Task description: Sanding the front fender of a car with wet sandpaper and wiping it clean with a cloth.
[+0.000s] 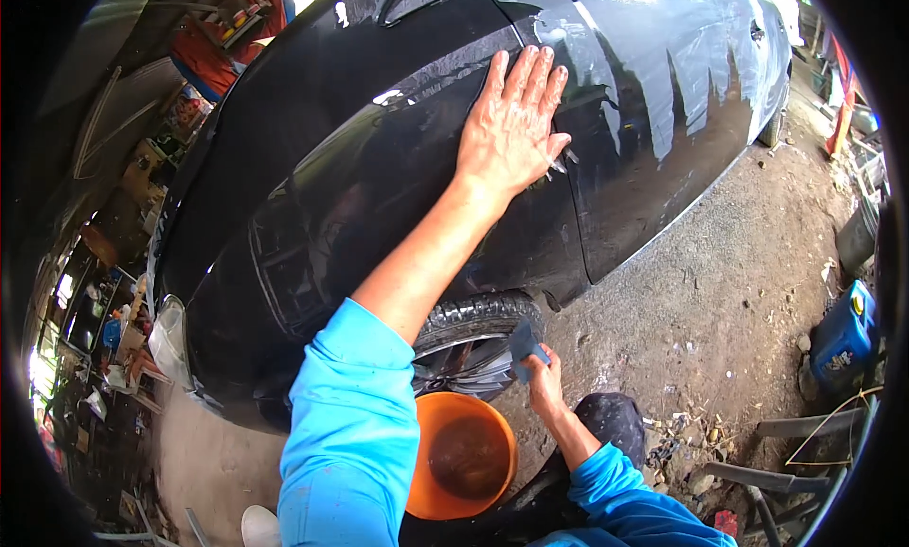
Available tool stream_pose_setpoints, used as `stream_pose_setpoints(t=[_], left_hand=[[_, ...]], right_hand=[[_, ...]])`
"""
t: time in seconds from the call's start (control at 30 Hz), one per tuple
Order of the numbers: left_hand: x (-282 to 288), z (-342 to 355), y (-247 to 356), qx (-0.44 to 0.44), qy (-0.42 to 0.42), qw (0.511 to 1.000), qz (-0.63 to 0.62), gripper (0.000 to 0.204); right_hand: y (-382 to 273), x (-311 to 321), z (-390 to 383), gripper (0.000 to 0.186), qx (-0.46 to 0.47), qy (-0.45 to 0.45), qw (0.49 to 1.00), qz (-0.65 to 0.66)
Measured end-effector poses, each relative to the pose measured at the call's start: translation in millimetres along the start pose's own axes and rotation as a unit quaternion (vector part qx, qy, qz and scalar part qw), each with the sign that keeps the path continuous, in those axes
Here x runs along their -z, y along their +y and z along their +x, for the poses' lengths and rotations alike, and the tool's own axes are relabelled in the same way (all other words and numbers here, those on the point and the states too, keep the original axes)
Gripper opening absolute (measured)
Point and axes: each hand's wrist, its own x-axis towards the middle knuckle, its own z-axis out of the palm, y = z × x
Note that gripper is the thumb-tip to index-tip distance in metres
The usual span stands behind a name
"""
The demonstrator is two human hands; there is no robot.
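My left hand lies flat on the wet black front fender of a car, fingers stretched out and pointing away from me. Its thumb is beside the seam between fender and front door. Lower down and to the right, my right hand pinches a dark blue-grey sheet of sandpaper, held in the air in front of the front wheel. An orange basin with murky brownish water stands on the ground below the wheel.
Whitish film and drips streak the car's doors. At the right stand a blue jug and a chair-like frame with dark slats. Rubble lies on the dirt floor. Clutter fills the left side beyond the headlight.
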Motion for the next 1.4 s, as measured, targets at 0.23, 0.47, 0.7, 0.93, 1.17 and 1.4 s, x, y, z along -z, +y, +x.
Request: stream_pose_setpoints(t=[0.23,0.47,0.7,0.93,1.17,1.4], left_hand=[[60,-83,-34,0.065,-0.109,0.990,-0.066,0.080],[131,-254,-123,0.170,-0.175,0.969,0.028,0.082],[147,-341,-169,0.220,-0.124,0.967,0.042,0.070],[146,-341,-170,0.208,-0.109,0.971,0.044,0.068],[150,-334,-164,0.219,-0.101,0.969,0.054,0.067],[147,-335,-166,0.239,-0.102,0.965,0.038,0.065]], right_hand=[[-50,47,16,0.056,0.192,0.125,0.969,-0.094],[-235,-31,39,0.067,0.576,0.057,0.763,-0.288],[-317,-138,71,0.071,0.664,0.048,0.557,-0.496],[-222,-251,-22,0.063,0.719,-0.258,0.470,-0.442],[-309,-141,47,0.069,0.687,-0.041,0.443,-0.575],[-295,-237,7,0.058,0.729,-0.161,0.412,-0.523]])
